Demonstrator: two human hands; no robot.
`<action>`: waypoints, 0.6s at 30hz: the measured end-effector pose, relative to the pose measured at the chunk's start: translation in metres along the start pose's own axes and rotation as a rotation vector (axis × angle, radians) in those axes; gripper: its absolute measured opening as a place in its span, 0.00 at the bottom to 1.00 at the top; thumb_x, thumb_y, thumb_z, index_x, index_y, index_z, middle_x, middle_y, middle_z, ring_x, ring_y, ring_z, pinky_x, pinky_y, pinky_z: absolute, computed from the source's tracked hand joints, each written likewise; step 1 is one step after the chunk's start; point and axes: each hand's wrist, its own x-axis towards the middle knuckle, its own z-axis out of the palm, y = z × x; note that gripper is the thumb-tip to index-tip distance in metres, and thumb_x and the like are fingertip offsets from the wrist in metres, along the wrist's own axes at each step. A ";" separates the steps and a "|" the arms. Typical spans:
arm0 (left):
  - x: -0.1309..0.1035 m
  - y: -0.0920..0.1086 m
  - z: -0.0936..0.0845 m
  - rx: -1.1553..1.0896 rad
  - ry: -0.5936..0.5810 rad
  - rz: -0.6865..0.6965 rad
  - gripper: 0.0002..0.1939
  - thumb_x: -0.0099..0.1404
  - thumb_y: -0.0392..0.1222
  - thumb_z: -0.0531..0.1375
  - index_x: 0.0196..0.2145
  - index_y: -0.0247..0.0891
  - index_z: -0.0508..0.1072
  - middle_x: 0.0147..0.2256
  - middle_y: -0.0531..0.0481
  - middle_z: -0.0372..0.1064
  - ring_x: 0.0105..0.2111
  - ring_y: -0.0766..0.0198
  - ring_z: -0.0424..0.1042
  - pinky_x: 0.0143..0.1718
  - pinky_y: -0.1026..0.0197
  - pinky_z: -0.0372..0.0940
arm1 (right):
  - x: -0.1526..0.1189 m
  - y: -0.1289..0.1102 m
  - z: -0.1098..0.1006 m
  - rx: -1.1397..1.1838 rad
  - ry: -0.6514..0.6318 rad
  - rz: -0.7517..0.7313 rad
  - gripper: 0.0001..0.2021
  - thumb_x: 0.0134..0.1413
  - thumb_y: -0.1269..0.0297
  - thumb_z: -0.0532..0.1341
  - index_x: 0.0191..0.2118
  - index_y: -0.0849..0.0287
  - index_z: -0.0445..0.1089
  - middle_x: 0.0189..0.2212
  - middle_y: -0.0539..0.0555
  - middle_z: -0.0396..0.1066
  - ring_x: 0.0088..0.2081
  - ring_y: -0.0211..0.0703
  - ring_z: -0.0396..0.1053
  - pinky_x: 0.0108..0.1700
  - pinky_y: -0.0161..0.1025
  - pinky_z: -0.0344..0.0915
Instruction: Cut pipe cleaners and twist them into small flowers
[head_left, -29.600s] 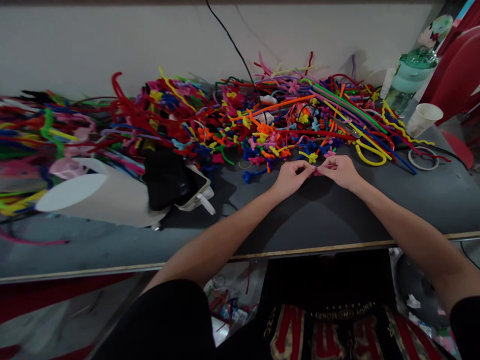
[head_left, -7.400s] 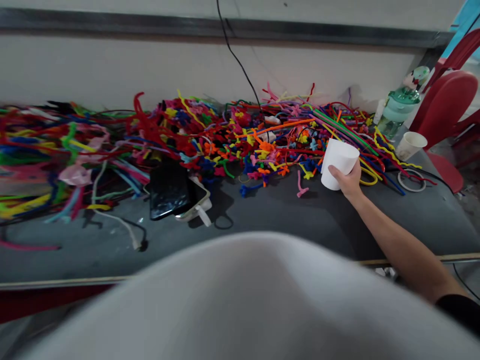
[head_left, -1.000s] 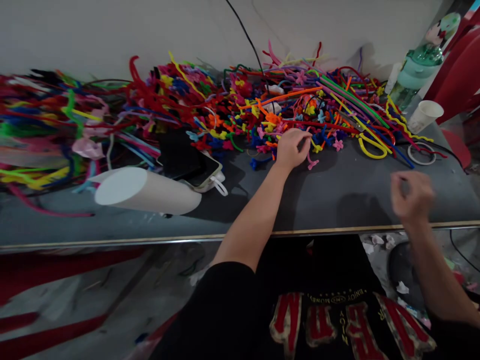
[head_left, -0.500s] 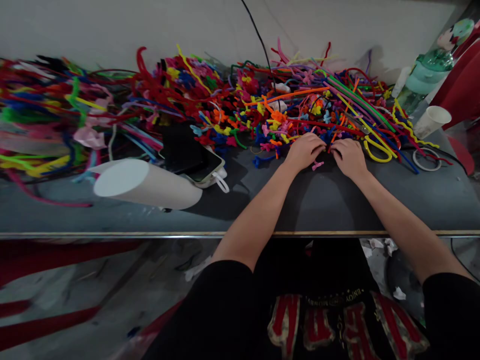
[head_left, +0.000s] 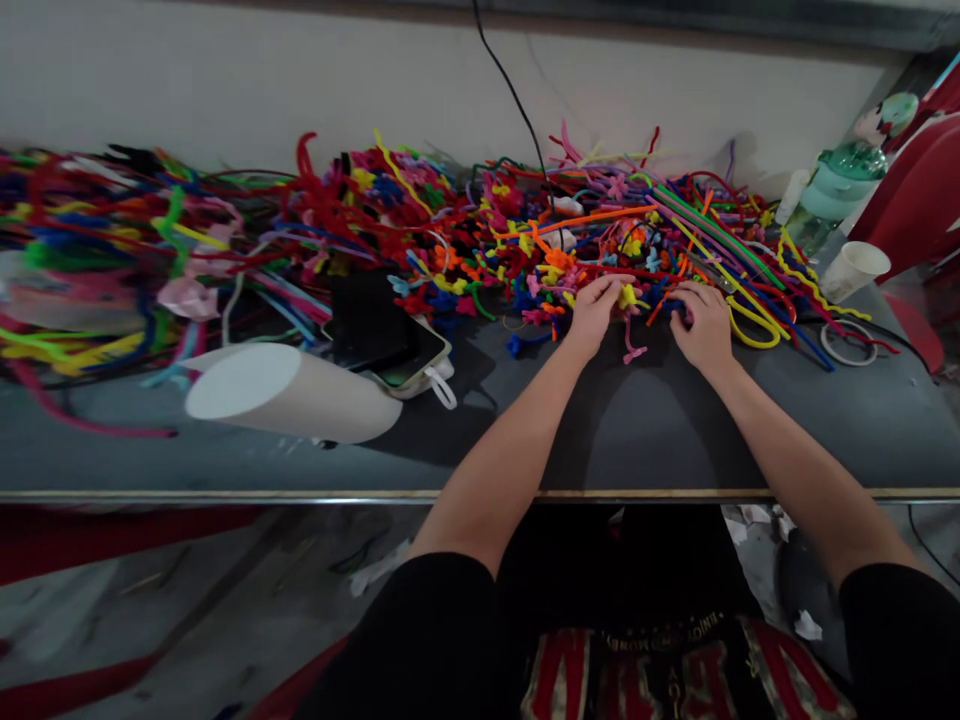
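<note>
Using the pink flower on the desk as my landmark: yellow flower is just behind it, at the front of the pile. My left hand is left of it, fingers at the yellow one; can't tell if they're pinching. Right hand is right of it, fingers curled, thumb apart, grip unclear. I'd keep it light so nothing tangled drags along.
</note>
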 end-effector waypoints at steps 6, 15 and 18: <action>0.001 0.006 -0.003 -0.041 -0.025 -0.040 0.21 0.62 0.42 0.49 0.49 0.33 0.73 0.39 0.42 0.79 0.29 0.63 0.77 0.29 0.61 0.71 | 0.002 0.003 0.002 0.058 -0.006 -0.007 0.19 0.54 0.70 0.55 0.51 0.57 0.72 0.52 0.58 0.72 0.55 0.54 0.66 0.58 0.54 0.61; -0.016 0.013 -0.010 0.973 0.101 0.442 0.13 0.60 0.44 0.61 0.42 0.40 0.78 0.44 0.44 0.77 0.44 0.53 0.76 0.44 0.54 0.70 | 0.001 0.012 0.008 0.203 0.010 0.084 0.22 0.59 0.74 0.47 0.54 0.56 0.69 0.44 0.55 0.76 0.45 0.46 0.74 0.51 0.46 0.69; -0.017 0.014 -0.007 1.032 -0.004 0.494 0.14 0.61 0.48 0.62 0.42 0.38 0.78 0.49 0.42 0.75 0.49 0.51 0.73 0.50 0.50 0.68 | 0.004 0.015 0.004 0.142 0.106 0.092 0.22 0.59 0.74 0.46 0.55 0.58 0.67 0.46 0.58 0.75 0.51 0.48 0.71 0.56 0.50 0.66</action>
